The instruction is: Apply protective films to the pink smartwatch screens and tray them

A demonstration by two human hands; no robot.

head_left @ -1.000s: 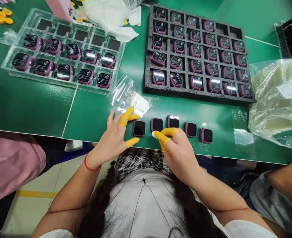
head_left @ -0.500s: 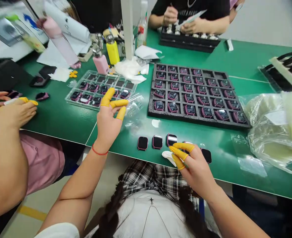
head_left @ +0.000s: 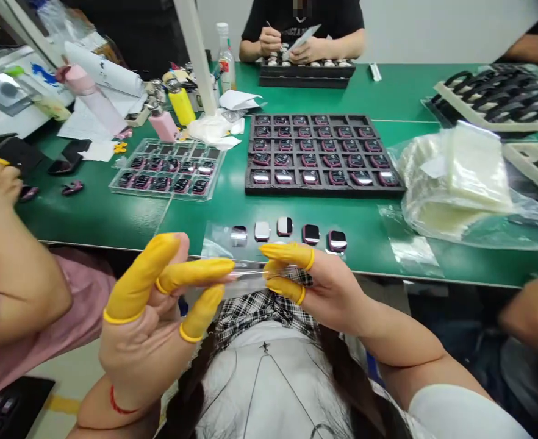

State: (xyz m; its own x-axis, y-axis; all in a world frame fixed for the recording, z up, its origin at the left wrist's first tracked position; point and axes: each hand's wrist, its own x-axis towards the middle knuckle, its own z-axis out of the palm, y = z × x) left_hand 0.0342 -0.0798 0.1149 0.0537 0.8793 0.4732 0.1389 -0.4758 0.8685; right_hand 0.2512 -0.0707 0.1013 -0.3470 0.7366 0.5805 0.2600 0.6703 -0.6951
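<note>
Yellow finger cots cover several fingertips of both hands. My left hand point(head_left: 145, 323) is closed in a pinch on one end of a clear plastic film point(head_left: 249, 272), held above the table's front edge. At the film's other end, the fingers of my right hand point(head_left: 330, 286) pinch it. Just beyond the hands lies a row of several purple-rimmed smartwatch bodies, among them a dark-screened smartwatch point(head_left: 312, 234). The leftmost smartwatch point(head_left: 238, 236) shows through clear plastic.
A black foam tray point(head_left: 324, 190) of watches sits behind the row, beside a clear compartment tray point(head_left: 159, 195). To the right are a bag of plastic films point(head_left: 474, 177) and a white rack point(head_left: 474, 107). People work at left, opposite and at right.
Both hands have drawn together near my body, and my right hand now grips the film my left hand held. The white cloth by my right hand no longer shows clearly. My view has shifted.
</note>
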